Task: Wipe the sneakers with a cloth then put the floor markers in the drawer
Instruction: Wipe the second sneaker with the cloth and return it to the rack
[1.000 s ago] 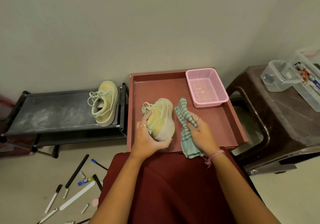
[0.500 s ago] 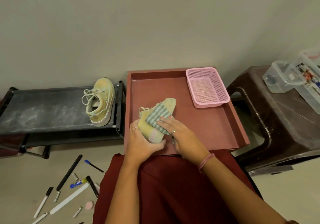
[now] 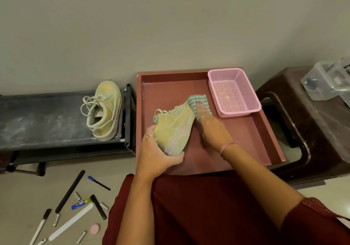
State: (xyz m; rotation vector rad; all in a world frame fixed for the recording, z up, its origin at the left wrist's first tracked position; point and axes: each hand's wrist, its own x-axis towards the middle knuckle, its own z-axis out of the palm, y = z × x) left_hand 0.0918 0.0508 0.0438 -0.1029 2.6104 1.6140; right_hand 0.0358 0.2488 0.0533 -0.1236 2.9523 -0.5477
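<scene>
Cloth (image 3: pixel 198 101) has slid from the middle of the sneaker (image 3: pixel 173 127) up to its toe, pressed there under the straight fingers of the right hand (image 3: pixel 210 129), while the left hand (image 3: pixel 157 154) still curls round the heel, the shoe tilted in the red drawer (image 3: pixel 244 140). Just beside the cloth stands a pink basket (image 3: pixel 233 91). The second sneaker (image 3: pixel 104 110) rests on the black shelf (image 3: pixel 37 119), and the markers (image 3: pixel 40 225) lie scattered on the floor with other small items.
</scene>
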